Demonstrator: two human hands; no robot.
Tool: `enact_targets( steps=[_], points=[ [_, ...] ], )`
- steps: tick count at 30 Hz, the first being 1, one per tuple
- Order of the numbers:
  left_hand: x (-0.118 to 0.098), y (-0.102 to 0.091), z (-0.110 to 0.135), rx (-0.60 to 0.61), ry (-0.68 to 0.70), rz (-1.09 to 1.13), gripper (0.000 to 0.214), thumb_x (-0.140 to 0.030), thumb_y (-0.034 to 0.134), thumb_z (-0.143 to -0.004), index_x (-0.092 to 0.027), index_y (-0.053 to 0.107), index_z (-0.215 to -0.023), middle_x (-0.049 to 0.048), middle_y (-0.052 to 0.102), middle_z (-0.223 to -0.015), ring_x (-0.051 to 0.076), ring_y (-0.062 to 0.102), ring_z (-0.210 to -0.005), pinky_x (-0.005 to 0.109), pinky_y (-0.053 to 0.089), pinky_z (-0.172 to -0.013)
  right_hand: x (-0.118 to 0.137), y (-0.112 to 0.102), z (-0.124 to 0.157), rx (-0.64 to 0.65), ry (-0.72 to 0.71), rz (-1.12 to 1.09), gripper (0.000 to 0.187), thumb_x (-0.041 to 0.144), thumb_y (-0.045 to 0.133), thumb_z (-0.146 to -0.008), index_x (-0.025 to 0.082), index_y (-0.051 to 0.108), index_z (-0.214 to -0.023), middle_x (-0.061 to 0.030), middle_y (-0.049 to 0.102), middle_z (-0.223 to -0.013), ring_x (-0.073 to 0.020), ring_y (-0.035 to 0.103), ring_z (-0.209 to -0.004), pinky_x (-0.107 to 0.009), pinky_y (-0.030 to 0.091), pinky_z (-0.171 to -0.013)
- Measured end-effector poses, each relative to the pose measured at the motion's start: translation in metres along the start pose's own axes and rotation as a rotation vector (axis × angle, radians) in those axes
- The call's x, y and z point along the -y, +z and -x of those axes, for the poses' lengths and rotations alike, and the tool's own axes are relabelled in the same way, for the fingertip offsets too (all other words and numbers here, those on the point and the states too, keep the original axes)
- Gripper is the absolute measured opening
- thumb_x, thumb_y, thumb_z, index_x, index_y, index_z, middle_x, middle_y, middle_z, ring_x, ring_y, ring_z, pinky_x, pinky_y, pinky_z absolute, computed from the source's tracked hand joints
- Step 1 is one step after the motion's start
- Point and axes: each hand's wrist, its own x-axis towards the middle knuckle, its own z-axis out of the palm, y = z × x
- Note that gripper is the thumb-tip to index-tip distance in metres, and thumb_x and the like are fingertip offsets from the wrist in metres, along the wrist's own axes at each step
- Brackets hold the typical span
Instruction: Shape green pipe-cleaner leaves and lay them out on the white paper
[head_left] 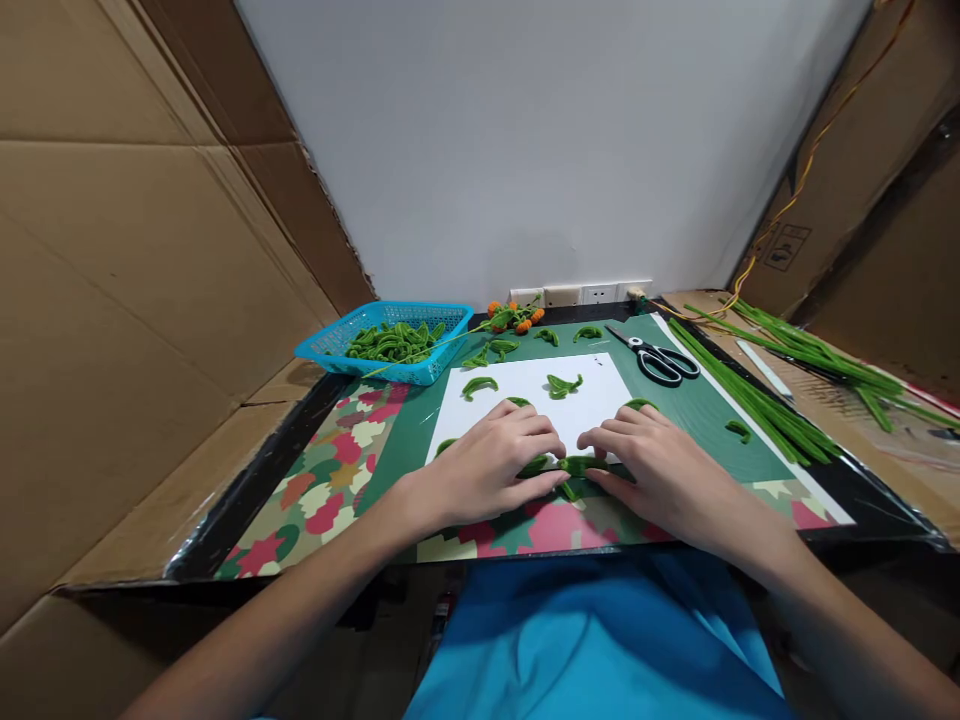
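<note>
Both hands are at the near edge of a white sheet of paper [517,385]. My left hand [506,455] pinches the left part of a green pipe-cleaner leaf [579,466], thumb below and fingers above. At the leaf's right end, my right hand [652,462] has its thumb and fingers closed round it. A short green stem points down from its middle. Farther up the paper lie a curved green leaf piece [480,386] and a joined leaf cluster [564,386]. More leaf pieces show partly behind my hands.
A blue basket [315,350] of green leaf pieces stands at the back left, beside orange flowers [525,318] on a stem. Black-handled scissors [660,362] lie right of the paper. Green pipe cleaners [757,400] run along the right. Cardboard walls [112,250] flank the table.
</note>
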Motion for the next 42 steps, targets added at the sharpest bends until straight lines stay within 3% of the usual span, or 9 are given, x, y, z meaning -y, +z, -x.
enact_targets(
  steps=[8,13,18,22,28,32,38,42],
  points=[
    [0.002,0.006,-0.003,-0.071,-0.060,-0.072,0.009,-0.025,0.059,-0.104,-0.019,0.065,-0.107,0.0039,0.073,-0.102,0.022,0.065,-0.098,0.040,0.035,-0.098,-0.001,0.008,-0.012,-0.096,0.061,-0.017,0.017,0.012,0.072,-0.096,0.022,0.071,-0.110,-0.0054,0.075,-0.099,-0.0263,0.066,-0.093,-0.038,0.043,-0.083],
    [0.000,0.007,0.000,-0.037,-0.060,-0.050,0.011,-0.029,0.062,-0.102,-0.021,0.067,-0.106,0.0042,0.073,-0.104,0.023,0.066,-0.103,0.041,0.034,-0.102,-0.002,0.016,-0.011,-0.101,0.034,0.106,0.008,0.020,0.067,-0.102,0.019,0.071,-0.109,-0.0068,0.074,-0.097,-0.0278,0.066,-0.093,-0.041,0.042,-0.086],
    [0.000,0.001,0.007,-0.060,-0.053,0.019,0.019,-0.030,0.056,-0.106,-0.020,0.067,-0.119,0.0067,0.073,-0.118,0.023,0.066,-0.114,0.041,0.033,-0.108,0.000,0.013,-0.006,-0.094,0.034,0.057,0.012,0.028,0.065,-0.105,0.019,0.070,-0.110,-0.0062,0.073,-0.097,-0.0267,0.065,-0.094,-0.041,0.043,-0.087],
    [0.007,-0.007,0.018,-0.056,-0.069,0.050,0.024,-0.035,0.063,-0.104,-0.022,0.065,-0.124,0.0063,0.073,-0.121,0.024,0.067,-0.115,0.040,0.032,-0.110,0.004,0.006,-0.004,-0.114,0.011,-0.012,0.010,0.026,0.063,-0.105,0.020,0.069,-0.111,-0.0079,0.072,-0.107,-0.0271,0.063,-0.100,-0.042,0.044,-0.092],
    [0.017,-0.012,0.036,-0.040,-0.097,-0.001,0.025,-0.036,0.068,-0.102,-0.021,0.066,-0.122,0.0058,0.074,-0.112,0.023,0.067,-0.105,0.041,0.035,-0.106,0.021,0.007,0.009,-0.156,-0.011,-0.163,0.014,0.035,0.068,-0.103,0.022,0.067,-0.097,-0.0072,0.070,-0.103,-0.0260,0.059,-0.097,-0.042,0.045,-0.087],
    [0.019,-0.013,0.042,-0.019,-0.122,-0.015,0.025,-0.035,0.070,-0.100,-0.021,0.068,-0.121,0.0044,0.075,-0.107,0.023,0.065,-0.104,0.040,0.036,-0.103,0.029,0.017,0.012,-0.110,-0.020,-0.119,0.013,0.026,0.067,-0.103,0.022,0.070,-0.091,-0.0061,0.069,-0.096,-0.0254,0.059,-0.093,-0.041,0.046,-0.083],
    [0.022,-0.011,0.043,0.000,-0.080,0.022,0.015,-0.028,0.067,-0.103,-0.020,0.070,-0.115,0.0039,0.075,-0.105,0.022,0.065,-0.105,0.039,0.037,-0.104,0.019,0.018,0.005,-0.147,-0.024,-0.094,0.016,0.019,0.060,-0.104,0.020,0.071,-0.092,-0.0081,0.070,-0.100,-0.0258,0.060,-0.095,-0.043,0.048,-0.085],
    [0.024,-0.011,0.044,-0.005,-0.086,0.050,0.025,-0.033,0.069,-0.102,-0.020,0.069,-0.124,0.0055,0.076,-0.110,0.023,0.065,-0.107,0.040,0.038,-0.105,0.008,0.018,0.001,-0.170,-0.019,-0.063,0.013,0.019,0.062,-0.103,0.020,0.072,-0.095,-0.0106,0.070,-0.113,-0.0288,0.060,-0.103,-0.047,0.051,-0.089]
  ],
)
